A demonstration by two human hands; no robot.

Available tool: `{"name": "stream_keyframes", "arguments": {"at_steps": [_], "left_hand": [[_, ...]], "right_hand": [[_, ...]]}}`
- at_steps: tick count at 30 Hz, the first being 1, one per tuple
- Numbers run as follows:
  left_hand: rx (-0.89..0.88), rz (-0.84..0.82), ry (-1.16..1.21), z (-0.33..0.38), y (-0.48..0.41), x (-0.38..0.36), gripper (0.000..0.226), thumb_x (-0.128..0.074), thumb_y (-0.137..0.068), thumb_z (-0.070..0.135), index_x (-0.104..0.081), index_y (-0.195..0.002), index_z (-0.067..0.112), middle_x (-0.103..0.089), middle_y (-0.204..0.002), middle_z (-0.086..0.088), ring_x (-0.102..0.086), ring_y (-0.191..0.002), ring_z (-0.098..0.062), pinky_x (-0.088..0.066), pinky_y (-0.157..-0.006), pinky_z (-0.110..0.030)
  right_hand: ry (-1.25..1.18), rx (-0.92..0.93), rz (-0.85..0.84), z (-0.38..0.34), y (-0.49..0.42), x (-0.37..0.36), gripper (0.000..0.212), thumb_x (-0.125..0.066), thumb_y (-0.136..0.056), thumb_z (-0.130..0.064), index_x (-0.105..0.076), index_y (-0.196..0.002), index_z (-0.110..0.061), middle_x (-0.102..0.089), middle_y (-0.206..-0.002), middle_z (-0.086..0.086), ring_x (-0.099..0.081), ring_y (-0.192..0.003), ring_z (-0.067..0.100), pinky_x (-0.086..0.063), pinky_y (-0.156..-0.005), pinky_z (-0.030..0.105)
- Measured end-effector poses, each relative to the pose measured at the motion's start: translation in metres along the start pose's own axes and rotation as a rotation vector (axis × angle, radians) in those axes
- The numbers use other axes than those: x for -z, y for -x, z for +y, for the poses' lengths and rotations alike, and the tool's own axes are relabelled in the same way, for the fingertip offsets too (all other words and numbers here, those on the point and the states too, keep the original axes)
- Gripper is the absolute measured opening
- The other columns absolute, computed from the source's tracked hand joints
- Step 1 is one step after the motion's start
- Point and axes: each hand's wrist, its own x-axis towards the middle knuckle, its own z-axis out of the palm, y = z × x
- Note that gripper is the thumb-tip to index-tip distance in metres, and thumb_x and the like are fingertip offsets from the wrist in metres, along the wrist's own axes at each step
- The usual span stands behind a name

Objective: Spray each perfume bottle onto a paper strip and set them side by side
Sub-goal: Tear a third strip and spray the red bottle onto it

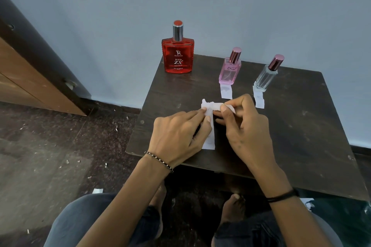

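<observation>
Three perfume bottles stand at the back of a small dark table [301,126]: a red bottle [178,56] at the left corner, a pink bottle [229,70] in the middle, a clear bottle [266,76] to the right. A white paper strip [226,91] lies in front of the pink bottle, and another strip [259,99] lies before the clear one. My left hand [178,136] and my right hand [245,124] both pinch a white piece of paper [209,106] over the table's middle; a long part of it hangs down between them.
A blue-grey wall rises behind the table. A wooden cabinet [30,78] stands at the left. Several paper scraps lie on the dark floor [60,146]. My knees and bare feet show under the table's front edge.
</observation>
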Motion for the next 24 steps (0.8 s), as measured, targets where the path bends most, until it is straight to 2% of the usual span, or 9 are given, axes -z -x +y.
{"name": "stream_keyframes", "arguments": {"at_steps": [2,7,13,17,20,22,24], "left_hand": [[0.009,0.013,-0.01,0.0012,-0.0001,-0.0005,0.03,-0.053,-0.096,0.032,-0.081,-0.09,0.023,-0.08,-0.094,0.013,-0.069,-0.058,-0.014,-0.033,-0.039,-0.022],[0.003,0.027,-0.013,0.0024,-0.0016,-0.0009,0.027,-0.055,-0.095,0.03,-0.082,-0.091,0.023,-0.08,-0.09,0.012,-0.07,-0.059,-0.013,-0.036,-0.038,-0.025],[-0.029,0.012,-0.026,0.003,-0.0018,-0.0013,0.03,-0.053,-0.098,0.03,-0.079,-0.086,0.021,-0.079,-0.092,0.012,-0.068,-0.057,-0.014,-0.034,-0.037,-0.026],[-0.052,-0.002,-0.006,0.0017,-0.0029,0.0005,0.031,-0.051,-0.098,0.033,-0.08,-0.094,0.022,-0.08,-0.094,0.012,-0.069,-0.057,-0.014,-0.034,-0.04,-0.024],[-0.043,-0.011,-0.008,0.0024,-0.0029,0.001,0.03,-0.051,-0.098,0.033,-0.08,-0.095,0.023,-0.079,-0.097,0.013,-0.068,-0.057,-0.014,-0.031,-0.04,-0.023],[-0.028,-0.011,-0.016,0.0037,-0.003,0.0012,0.031,-0.051,-0.098,0.033,-0.08,-0.096,0.023,-0.079,-0.096,0.013,-0.068,-0.056,-0.014,-0.027,-0.042,-0.021],[-0.021,-0.007,-0.021,0.0047,-0.0028,0.001,0.031,-0.05,-0.098,0.033,-0.08,-0.097,0.024,-0.079,-0.093,0.014,-0.066,-0.054,-0.014,-0.023,-0.043,-0.021]], "right_hand": [[-0.065,-0.03,0.003,-0.0013,-0.0001,0.0004,0.017,-0.053,-0.102,-0.029,-0.054,-0.108,-0.012,-0.076,-0.097,0.0,-0.075,-0.086,0.0,-0.055,-0.07,0.009],[-0.074,-0.011,0.027,0.0002,-0.001,-0.0015,0.016,-0.052,-0.104,-0.023,-0.053,-0.109,-0.008,-0.076,-0.099,0.004,-0.076,-0.088,0.003,-0.061,-0.076,0.017],[0.051,0.152,0.018,0.0029,-0.0033,-0.0014,0.003,-0.057,-0.102,-0.01,-0.057,-0.104,-0.008,-0.075,-0.094,0.006,-0.074,-0.078,0.006,-0.054,-0.071,0.007],[0.064,0.14,0.013,0.0047,-0.0037,-0.0035,0.006,-0.065,-0.098,-0.011,-0.064,-0.103,-0.009,-0.076,-0.097,0.001,-0.073,-0.086,0.008,-0.059,-0.077,0.022],[0.031,0.1,0.044,0.0073,-0.0045,-0.0068,0.005,-0.066,-0.096,-0.007,-0.065,-0.1,-0.01,-0.076,-0.095,-0.001,-0.073,-0.086,0.006,-0.06,-0.077,0.026],[-0.014,0.06,0.119,0.0077,-0.0053,-0.0069,0.005,-0.063,-0.098,-0.005,-0.062,-0.098,-0.009,-0.075,-0.091,0.0,-0.074,-0.082,0.004,-0.061,-0.073,0.022],[-0.038,0.028,0.179,0.0059,-0.0055,-0.0056,0.004,-0.062,-0.099,-0.005,-0.061,-0.097,-0.009,-0.075,-0.087,0.001,-0.074,-0.079,0.0,-0.058,-0.072,0.012]]}}
